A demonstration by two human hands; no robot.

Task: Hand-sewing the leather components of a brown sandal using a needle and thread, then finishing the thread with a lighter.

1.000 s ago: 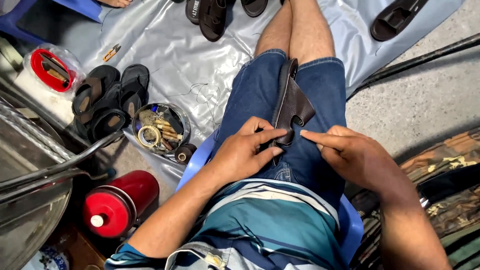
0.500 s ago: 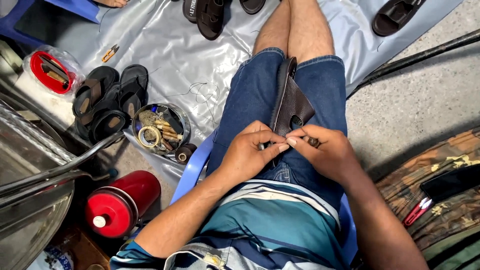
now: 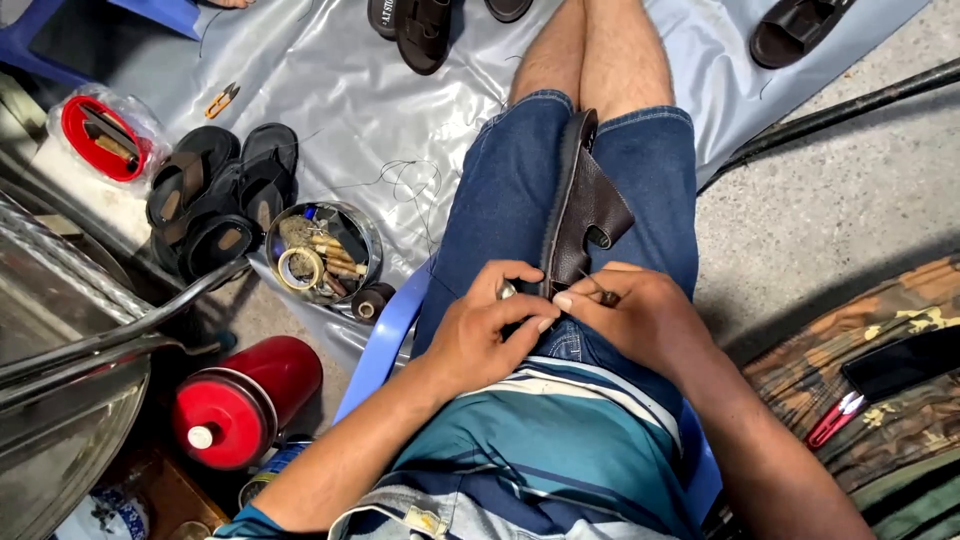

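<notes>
A seated person's left hand (image 3: 490, 325) and right hand (image 3: 640, 315) meet at the near end of a brown leather sandal (image 3: 585, 205) clamped upright between the thighs. The left hand's fingers are curled narrow around the sole's near edge; the right hand is pinched shut on a small dark tool (image 3: 603, 296), seemingly an awl or needle, though its tip is too small to make out. The sandal looks light, its sole stiff and its strap soft and pliable, so the firm sole edge appears the surest place to grip it. A loose thread (image 3: 410, 180) trails over the grey tarpaulin (image 3: 330, 70) to the left. Further left sit a round tin of spools and tools (image 3: 322, 252), a dark thread spool (image 3: 372, 300) just beside it, and a stack of black sandals (image 3: 220, 195). A red flask (image 3: 245, 400) stands at near left. Red thread snips (image 3: 835, 418) lie on camouflage cloth (image 3: 900, 400) at the right.
</notes>
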